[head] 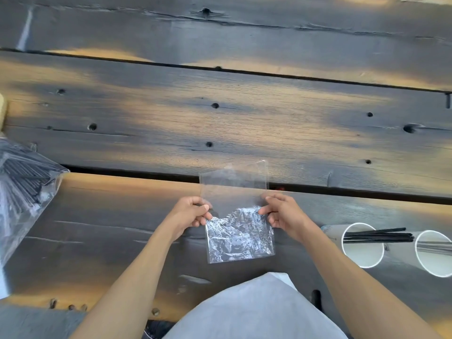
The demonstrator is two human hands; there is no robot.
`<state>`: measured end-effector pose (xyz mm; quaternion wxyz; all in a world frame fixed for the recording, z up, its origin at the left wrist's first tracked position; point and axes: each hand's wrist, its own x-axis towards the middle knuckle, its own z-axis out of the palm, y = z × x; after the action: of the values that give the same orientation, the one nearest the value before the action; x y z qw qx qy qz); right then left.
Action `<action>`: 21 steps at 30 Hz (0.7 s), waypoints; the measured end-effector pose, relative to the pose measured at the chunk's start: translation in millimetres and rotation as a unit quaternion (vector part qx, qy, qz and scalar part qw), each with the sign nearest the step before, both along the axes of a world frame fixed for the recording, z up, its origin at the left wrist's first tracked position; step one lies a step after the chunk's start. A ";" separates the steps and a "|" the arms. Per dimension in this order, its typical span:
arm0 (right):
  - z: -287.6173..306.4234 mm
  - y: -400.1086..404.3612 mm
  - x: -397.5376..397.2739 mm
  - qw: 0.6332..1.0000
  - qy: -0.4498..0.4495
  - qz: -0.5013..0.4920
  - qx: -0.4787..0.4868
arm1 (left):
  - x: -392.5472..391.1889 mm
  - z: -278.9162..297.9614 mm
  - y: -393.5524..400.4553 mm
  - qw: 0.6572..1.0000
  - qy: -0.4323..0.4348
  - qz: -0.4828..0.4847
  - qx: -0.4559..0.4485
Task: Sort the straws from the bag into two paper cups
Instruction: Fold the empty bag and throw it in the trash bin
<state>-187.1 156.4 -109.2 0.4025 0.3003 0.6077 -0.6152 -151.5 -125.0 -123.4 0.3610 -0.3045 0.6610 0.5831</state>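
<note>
I hold a small clear plastic bag (236,216) upright over the dark wooden table (220,118), near its front edge. My left hand (189,214) pinches the bag's left side and my right hand (281,212) pinches its right side. The bag's lower half is crinkled and it looks empty. Two white paper cups stand at the right: the nearer-left cup (362,245) has several black straws (378,236) sticking out of it, and the right cup (434,253) is cut by the frame edge and holds thin pale straws.
A larger clear bag (24,189) full of dark straws lies at the left edge of the table. Gaps run between the table planks. My pale-clothed lap (256,311) shows at the bottom.
</note>
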 end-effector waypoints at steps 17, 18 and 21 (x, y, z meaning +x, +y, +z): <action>-16.0 0.1 -1.7 1.000 0.017 -0.015 0.000 | 3.9 13.2 -3.2 0.996 -0.029 0.085 0.015; -16.6 0.5 -1.1 1.000 0.019 -0.018 -0.004 | 4.6 13.5 -3.4 0.995 -0.033 0.091 0.013; -18.3 2.3 2.1 0.999 0.024 -0.025 -0.017 | 6.1 13.2 -2.7 0.993 -0.038 0.107 0.007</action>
<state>-185.0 158.6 -127.5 0.3773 0.2938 0.5991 -0.6422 -145.3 -127.7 -110.2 0.3232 -0.3930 0.6062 0.6112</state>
